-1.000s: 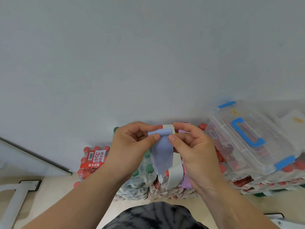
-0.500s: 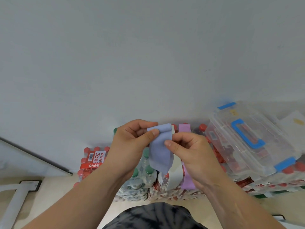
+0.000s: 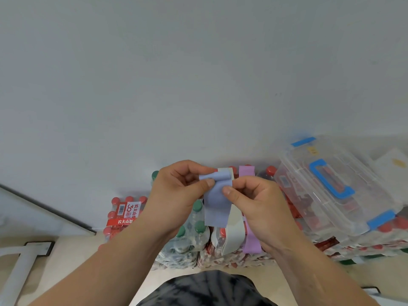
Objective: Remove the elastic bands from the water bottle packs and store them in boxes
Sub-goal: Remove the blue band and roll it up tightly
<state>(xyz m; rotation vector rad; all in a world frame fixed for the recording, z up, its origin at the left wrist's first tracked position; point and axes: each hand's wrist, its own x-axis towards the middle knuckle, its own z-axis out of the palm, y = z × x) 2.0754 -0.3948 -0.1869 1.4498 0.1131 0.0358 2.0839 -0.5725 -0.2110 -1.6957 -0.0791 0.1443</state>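
Hands meet at lower centre of frame: left hand [image 3: 176, 195] pinches the upper left edge of a flat periwinkle-blue elastic band [image 3: 217, 208], thumb on front; right hand [image 3: 254, 199] pinches its upper right edge. Band hangs loose between them, off the packs. Behind it a white elastic band [image 3: 234, 235] and a lilac elastic band [image 3: 250, 239] wrap a shrink-wrapped pack of red-capped water bottles [image 3: 217, 241]. Green-capped bottle pack [image 3: 192, 239] sits just left; red-labelled bottle pack [image 3: 125, 213] further left. Clear plastic storage box with blue handle and latches [image 3: 331, 195], lid on, rests on packs at right of frame.
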